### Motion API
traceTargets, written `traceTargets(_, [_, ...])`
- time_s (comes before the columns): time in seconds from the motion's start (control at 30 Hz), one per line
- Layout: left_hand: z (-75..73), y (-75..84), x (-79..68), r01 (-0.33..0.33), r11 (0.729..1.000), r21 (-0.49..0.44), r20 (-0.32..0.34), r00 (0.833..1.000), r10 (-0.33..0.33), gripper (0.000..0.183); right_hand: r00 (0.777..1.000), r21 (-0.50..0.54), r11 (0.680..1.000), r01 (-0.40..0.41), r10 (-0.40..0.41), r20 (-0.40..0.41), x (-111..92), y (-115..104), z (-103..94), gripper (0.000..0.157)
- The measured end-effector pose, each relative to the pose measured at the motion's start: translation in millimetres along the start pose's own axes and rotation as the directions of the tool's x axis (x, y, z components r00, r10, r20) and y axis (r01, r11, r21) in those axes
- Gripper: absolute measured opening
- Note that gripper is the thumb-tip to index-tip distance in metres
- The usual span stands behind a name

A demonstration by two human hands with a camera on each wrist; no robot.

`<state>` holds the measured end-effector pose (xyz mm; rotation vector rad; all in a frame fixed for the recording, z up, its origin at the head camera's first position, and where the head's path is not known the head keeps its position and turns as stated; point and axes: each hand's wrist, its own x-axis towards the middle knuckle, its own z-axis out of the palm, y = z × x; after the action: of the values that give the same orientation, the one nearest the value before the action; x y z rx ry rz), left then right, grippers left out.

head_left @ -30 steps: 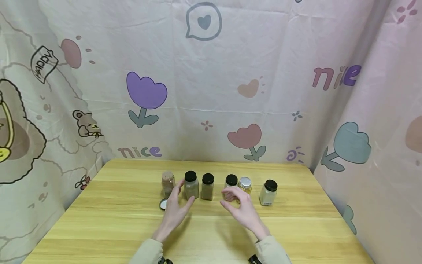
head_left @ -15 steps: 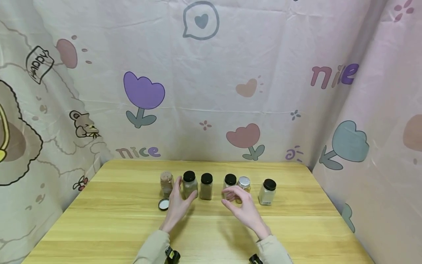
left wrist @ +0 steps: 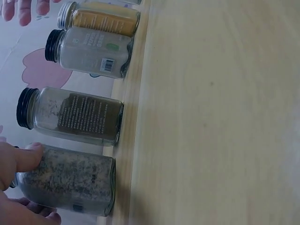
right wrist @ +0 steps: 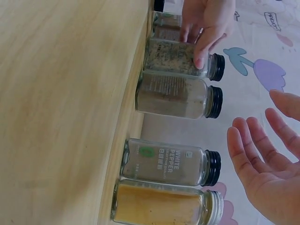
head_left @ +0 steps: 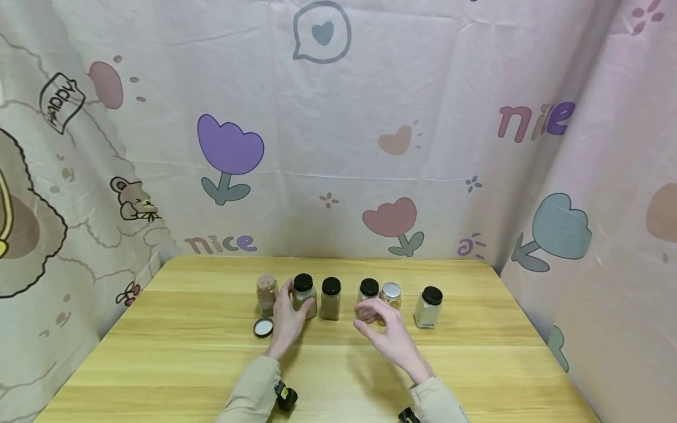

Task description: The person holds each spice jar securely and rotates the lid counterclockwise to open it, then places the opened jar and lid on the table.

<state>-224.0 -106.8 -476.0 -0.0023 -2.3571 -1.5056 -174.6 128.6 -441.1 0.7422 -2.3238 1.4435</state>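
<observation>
My left hand (head_left: 288, 322) grips a glass spice jar (left wrist: 70, 180) with grey speckled contents and a black lid. The thumb presses one side, with fingers round the other; the jar stands upright on the table. Just right of it is a black-lidded jar of brown powder (head_left: 331, 302). My right hand (head_left: 395, 338) hovers with loosely bent fingers and holds nothing. Nearest to it are a white pepper jar (right wrist: 166, 161) with a black lid and a silver-lidded jar of yellow powder (right wrist: 159, 204). In the head view the hand partly hides both.
Left of my left hand stands a brownish jar (head_left: 267, 296) without a black cap. A black lid (head_left: 262, 328), white inside up, lies before it. At the right end stands a black-lidded jar of pale contents (head_left: 428, 310). A patterned curtain (head_left: 317, 147) borders the wooden table (head_left: 185, 352).
My left hand has moved in from beside the speckled jar, and its thumb and fingers have closed on it. My right hand has stayed nearly still.
</observation>
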Motion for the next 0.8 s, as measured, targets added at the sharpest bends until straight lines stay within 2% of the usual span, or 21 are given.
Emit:
traceTargets(0.2, [-0.2,-1.4,-2.3,-0.047,0.997,0.065,-0.036,0.998,0.05,0.064,1.0,-0.001,1.0,0.011,-0.011,0.002,0,3,1.2,0.028])
traceTargets(0.5, [-8.9,1.8,-12.7,-0.077,0.987,0.142,-0.027,0.996,0.082,0.059,1.0,0.033,0.999,0.022,-0.023,0.021,0,3,3.3,0.029])
traceTargets(0.57, [-10.7,2.0,-15.5,-0.092,0.983,0.157,-0.022,0.995,0.097,0.058,0.999,0.029,0.999,0.03,-0.03,0.023,0,4,4.1,0.029])
traceTargets(0.8, [-14.8,2.2,-22.1,-0.083,0.985,0.152,0.04,0.996,0.077,0.058,1.0,-0.068,0.998,0.008,-0.008,0.002,-1,2,6.5,0.029])
